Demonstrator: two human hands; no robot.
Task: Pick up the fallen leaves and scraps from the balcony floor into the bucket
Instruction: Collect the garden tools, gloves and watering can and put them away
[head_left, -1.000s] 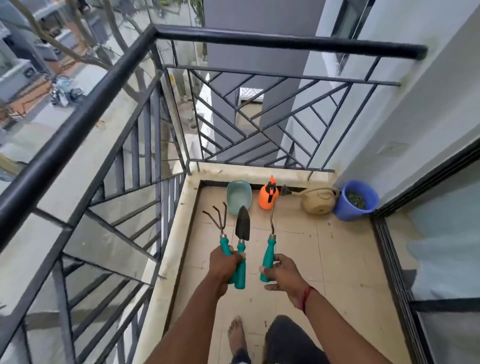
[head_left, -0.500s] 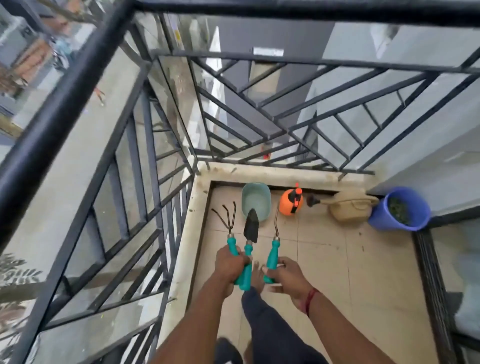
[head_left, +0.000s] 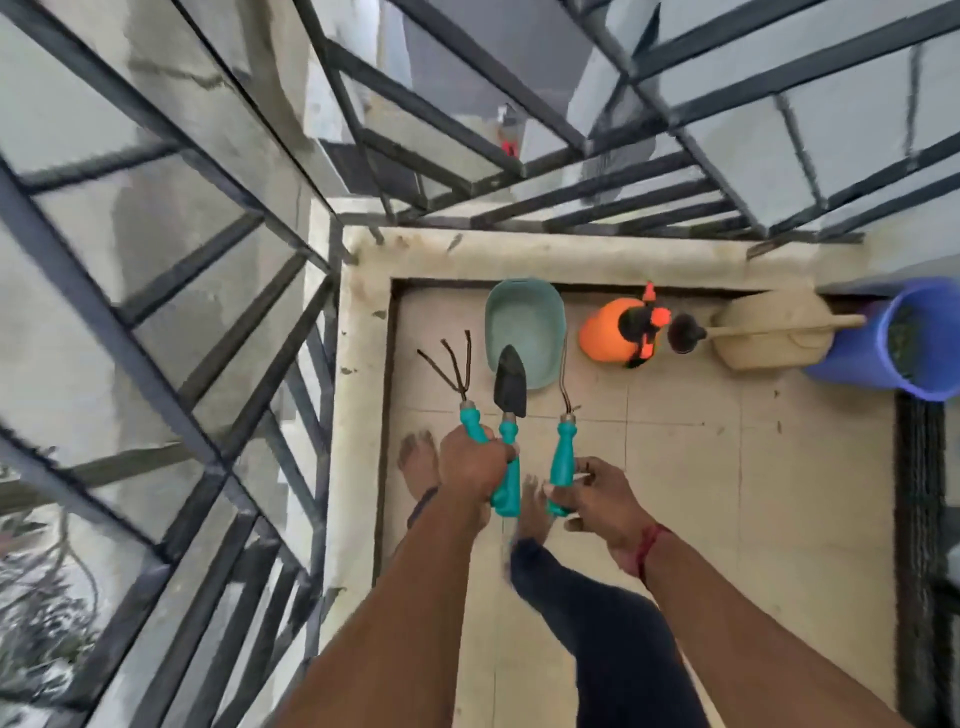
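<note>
Above the tiled balcony floor (head_left: 727, 493), two hands carry three teal-handled garden tools. The left hand (head_left: 475, 460) has its grip closed around two of them, a three-pronged rake (head_left: 454, 371) and a dark trowel (head_left: 510, 382); the right hand (head_left: 592, 496) pinches the handle end of the third, a thin hooked weeder (head_left: 563, 410).

Along the far edge of the floor stand four containers in a row: one pale green basin (head_left: 524, 332), one orange spray bottle (head_left: 621, 330), one beige watering can (head_left: 769, 332) and, in the far right corner, one blue bucket (head_left: 852, 358) with dark green scraps inside. Railing bars (head_left: 171, 332) close off the left and far sides above a pale kerb (head_left: 358, 415); the tiles from the middle to the right edge lie open.

Compared with half a second ago, the view has tipped further down, a bare foot (head_left: 418, 460) now shows near the left kerb, and the hands hold the tools much as before.
</note>
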